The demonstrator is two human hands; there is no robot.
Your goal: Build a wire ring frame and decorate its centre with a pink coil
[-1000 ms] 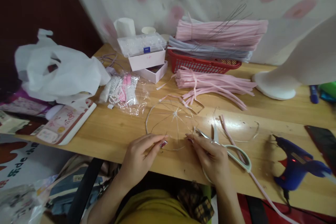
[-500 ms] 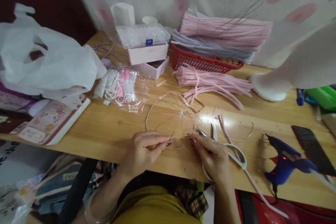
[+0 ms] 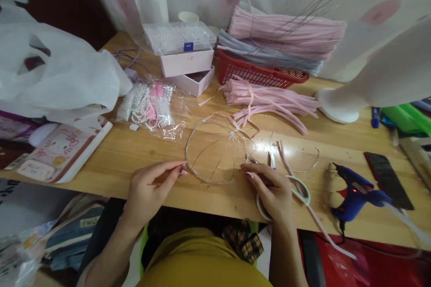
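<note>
A: Far left?
B: White plastic bag (image 3: 60, 76), slumped on the wooden table (image 3: 134, 152). A pink printed card (image 3: 63, 150) lies in front of it, and a clear packet of pearl strings (image 3: 150, 105) just to its right.

A: Left hand?
B: Left hand (image 3: 148, 188) rests at the table's near edge, fingers half curled. Thumb and forefinger reach to the left rim of the wire frame (image 3: 218, 152). Cannot tell whether they pinch the wire or only touch it.

A: The frame itself?
B: Flat on the table between both hands. It is a thin round hoop with spokes meeting at a small hub.

A: Right hand?
B: Right hand (image 3: 272, 190) is loosely closed on the pale handles of the scissors (image 3: 299, 188), with one loop showing at the wrist side. Its fingertips touch the frame's lower right rim, and the blades point away from the person.

A: Behind?
B: Pink boxes (image 3: 185, 60), a red basket (image 3: 259, 76) stacked with pipe cleaners, and a loose pink bundle (image 3: 269, 101) in front of it.

A: Far right?
B: Blue glue gun (image 3: 357, 193) on its side, well apart from the hand.
</note>
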